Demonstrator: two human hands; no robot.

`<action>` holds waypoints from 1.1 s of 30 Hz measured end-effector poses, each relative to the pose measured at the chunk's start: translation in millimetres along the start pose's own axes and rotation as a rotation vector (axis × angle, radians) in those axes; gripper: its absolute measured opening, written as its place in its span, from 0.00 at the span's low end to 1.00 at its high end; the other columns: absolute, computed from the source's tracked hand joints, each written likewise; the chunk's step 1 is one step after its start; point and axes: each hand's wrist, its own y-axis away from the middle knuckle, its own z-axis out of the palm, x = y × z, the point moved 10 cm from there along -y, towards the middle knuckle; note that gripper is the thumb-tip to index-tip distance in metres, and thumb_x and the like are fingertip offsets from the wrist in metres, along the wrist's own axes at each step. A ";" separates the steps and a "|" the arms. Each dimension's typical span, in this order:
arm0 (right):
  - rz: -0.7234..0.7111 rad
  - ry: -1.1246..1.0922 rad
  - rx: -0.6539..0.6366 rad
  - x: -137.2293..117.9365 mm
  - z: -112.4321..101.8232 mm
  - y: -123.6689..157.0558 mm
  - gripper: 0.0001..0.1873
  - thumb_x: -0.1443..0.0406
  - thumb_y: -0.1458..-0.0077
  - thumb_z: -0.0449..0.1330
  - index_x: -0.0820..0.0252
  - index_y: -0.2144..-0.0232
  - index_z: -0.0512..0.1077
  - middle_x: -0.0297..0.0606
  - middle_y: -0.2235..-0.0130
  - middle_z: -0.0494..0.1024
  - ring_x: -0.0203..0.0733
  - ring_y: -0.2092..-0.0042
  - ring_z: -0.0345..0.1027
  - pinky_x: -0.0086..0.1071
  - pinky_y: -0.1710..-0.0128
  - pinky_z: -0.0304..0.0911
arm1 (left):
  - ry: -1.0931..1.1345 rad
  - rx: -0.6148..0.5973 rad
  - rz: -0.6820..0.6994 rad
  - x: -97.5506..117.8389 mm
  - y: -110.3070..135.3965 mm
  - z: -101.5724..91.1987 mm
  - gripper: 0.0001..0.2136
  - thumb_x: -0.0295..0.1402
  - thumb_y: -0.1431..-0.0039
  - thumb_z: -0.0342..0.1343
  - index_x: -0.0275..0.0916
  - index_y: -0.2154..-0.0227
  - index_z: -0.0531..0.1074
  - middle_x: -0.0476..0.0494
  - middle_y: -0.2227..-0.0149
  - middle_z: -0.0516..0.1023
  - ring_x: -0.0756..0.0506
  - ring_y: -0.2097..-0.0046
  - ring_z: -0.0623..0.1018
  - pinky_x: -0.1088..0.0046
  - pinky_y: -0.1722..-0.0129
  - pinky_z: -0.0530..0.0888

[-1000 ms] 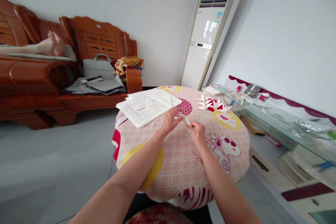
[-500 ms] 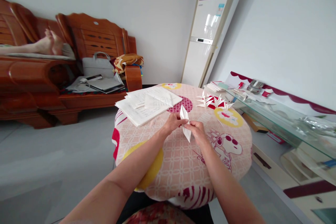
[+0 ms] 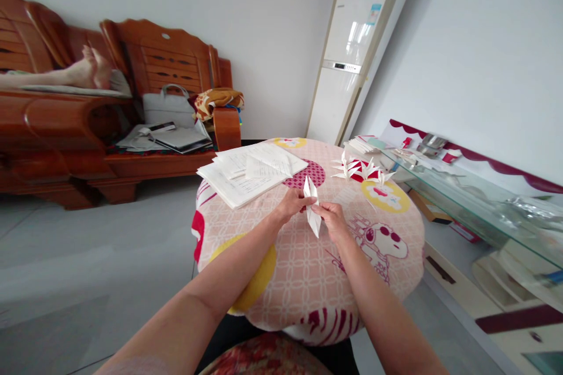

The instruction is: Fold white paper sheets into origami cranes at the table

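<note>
A folded white paper [image 3: 314, 224], long and pointed at both ends, is held upright between my two hands above the table. My left hand [image 3: 294, 202] pinches its left side near the middle. From the right, my right hand [image 3: 333, 215] grips the same paper with thumb and fingers, close to the left fingertips. Several white paper cranes [image 3: 363, 170] stand farther back on the right. A stack of printed paper sheets [image 3: 240, 184] lies at the back left of the table.
A patterned cloth covers the round table [image 3: 299, 281]. On the right stands a glass-topped cabinet [image 3: 475, 211] with assorted items. A wooden sofa [image 3: 171, 64] holds a grey bag [image 3: 165, 110] and a laptop; a person's bare feet [image 3: 94, 67] rest at its left.
The upper end of the folded paper now shows a split between its two points. Both hands keep their hold on it, while the view has shifted slightly.
</note>
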 end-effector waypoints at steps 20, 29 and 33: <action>-0.154 0.200 0.183 1.4 -24.4 -10.0 0.14 0.56 0.52 0.64 0.61 0.78 0.73 0.29 0.80 0.68 0.35 0.75 0.58 0.29 0.74 0.54 | -0.261 0.004 0.066 2.6 0.5 2.0 0.10 0.35 0.46 0.56 0.36 0.79 0.68 0.51 0.80 0.69 0.52 0.77 0.69 0.78 0.77 0.63; -0.121 0.181 0.176 -1.6 -24.5 -7.7 0.14 0.56 0.54 0.64 0.60 0.80 0.71 0.30 0.81 0.69 0.36 0.76 0.61 0.30 0.74 0.57 | -0.351 -0.018 0.129 12.3 3.2 7.6 0.11 0.34 0.44 0.55 0.36 0.80 0.67 0.50 0.81 0.69 0.52 0.77 0.68 0.77 0.77 0.60; -0.114 0.126 0.281 -6.3 -32.9 -4.1 0.13 0.56 0.56 0.65 0.60 0.79 0.72 0.30 0.80 0.70 0.36 0.76 0.61 0.30 0.75 0.57 | -0.023 -0.019 0.071 7.0 3.4 8.6 0.08 0.35 0.49 0.61 0.35 0.73 0.70 0.49 0.76 0.73 0.51 0.75 0.72 0.77 0.74 0.68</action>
